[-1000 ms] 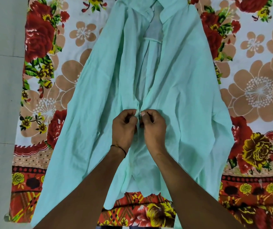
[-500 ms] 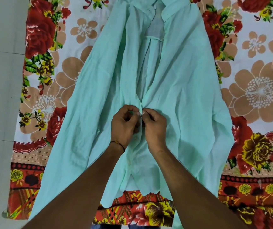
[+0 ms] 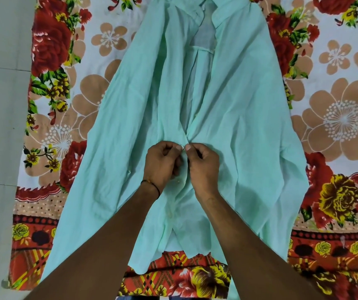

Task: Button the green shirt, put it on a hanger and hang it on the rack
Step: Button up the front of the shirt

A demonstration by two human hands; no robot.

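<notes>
While both forearms reach in from the near edge, the left hand [image 3: 163, 163] and right hand [image 3: 204, 165] meet knuckle to knuckle on the front opening of the shirt [image 3: 249, 126]. The fingers of each hand are curled and pinching one front edge of the shirt. The thumb tips are almost touching around a small pale button [image 3: 182, 147]. A dark thread band [image 3: 152, 185] circles the left wrist.

Compared with a second ago, the hands sit slightly further up the opening. A fastened button [image 3: 179, 181] now shows just below them, where the knuckles covered it before.

Face up on a floral sheet [image 3: 342, 118], the shirt lies with its long axis running straight away from the person. Its hem [image 3: 173, 254] is nearest and its collar [image 3: 195, 7] is farthest, at the top of the view. Below the hands the two fronts are closed. Beyond the hands they gape apart in a narrow V up to the collar.

Left of the shirt, a strip of sheet shows before its edge, and past that lies pale tiled floor [image 3: 0, 126]. Near the hem the shirt's left side spreads close to that edge. Right of the shirt, the sheet runs on out of view, which leaves more room there.
</notes>
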